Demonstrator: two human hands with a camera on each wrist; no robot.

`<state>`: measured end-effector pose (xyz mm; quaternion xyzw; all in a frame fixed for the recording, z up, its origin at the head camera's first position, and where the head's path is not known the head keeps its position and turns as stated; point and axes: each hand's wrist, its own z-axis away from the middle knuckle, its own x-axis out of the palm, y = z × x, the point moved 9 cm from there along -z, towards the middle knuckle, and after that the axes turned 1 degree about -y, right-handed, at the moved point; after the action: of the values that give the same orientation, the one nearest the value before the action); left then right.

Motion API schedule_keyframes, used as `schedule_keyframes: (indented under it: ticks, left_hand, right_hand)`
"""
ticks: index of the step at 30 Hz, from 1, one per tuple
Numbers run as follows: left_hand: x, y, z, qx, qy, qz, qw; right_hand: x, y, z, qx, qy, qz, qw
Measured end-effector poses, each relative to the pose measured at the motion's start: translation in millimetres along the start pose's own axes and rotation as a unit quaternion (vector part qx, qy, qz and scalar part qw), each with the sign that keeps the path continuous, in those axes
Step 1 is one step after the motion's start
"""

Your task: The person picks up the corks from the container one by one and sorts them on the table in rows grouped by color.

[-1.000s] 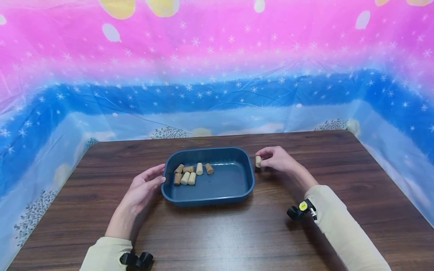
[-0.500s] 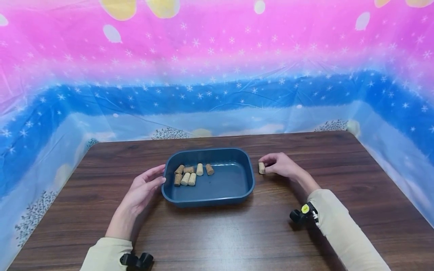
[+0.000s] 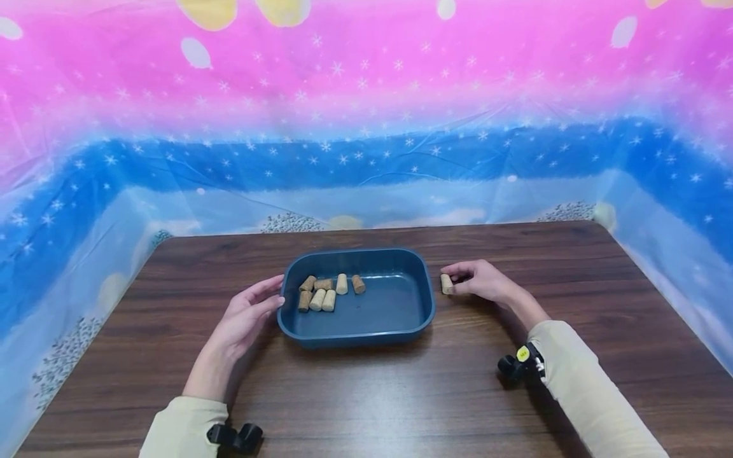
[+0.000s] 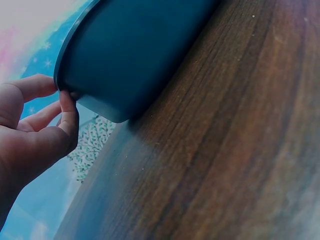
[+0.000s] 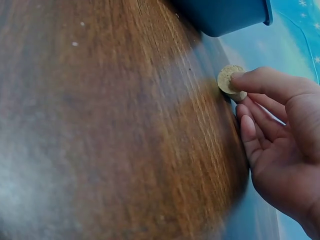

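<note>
A dark blue rectangular tray (image 3: 366, 336) stands on the table. My left hand (image 3: 243, 321) holds its left rim with the fingertips and thumb, as the left wrist view (image 4: 35, 125) also shows. Several cork stoppers, some brown and some pale, lie in the tray's left half; one pale cork (image 3: 342, 284) stands by a brown cork (image 3: 358, 284). To the right of the tray, my right hand (image 3: 483, 281) pinches another pale cork (image 3: 446, 284) between thumb and fingers. In the right wrist view the thumb presses this cork's round end (image 5: 229, 78), close to the table.
The brown wooden table (image 3: 366, 401) reaches to a patterned pink and blue cloth (image 3: 366, 127) hung behind and at both sides. Black cameras sit on the left wrist (image 3: 236, 437) and right wrist (image 3: 520, 366).
The right hand with its cork has come down and slightly away from the tray to the table. The left hand stays on the rim; the view has shifted a little.
</note>
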<state>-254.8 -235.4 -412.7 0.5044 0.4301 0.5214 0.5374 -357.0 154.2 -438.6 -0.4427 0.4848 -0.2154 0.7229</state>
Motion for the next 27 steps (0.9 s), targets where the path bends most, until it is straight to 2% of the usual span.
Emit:
schedule_keyframes:
  ticks: [10,27]
  left_hand:
    - [0.4,-1.1,-1.5,-0.002,0.005,0.004,1.0000]
    - [-1.6,-2.2,-0.3,-0.006,0.010,0.007,0.9999]
  right_hand:
    - [0.3,-0.3,1.8,0.003,-0.013,-0.007,0.9999]
    - [4.4,-1.5,1.6,-0.011,-0.012,0.019,0.9997]
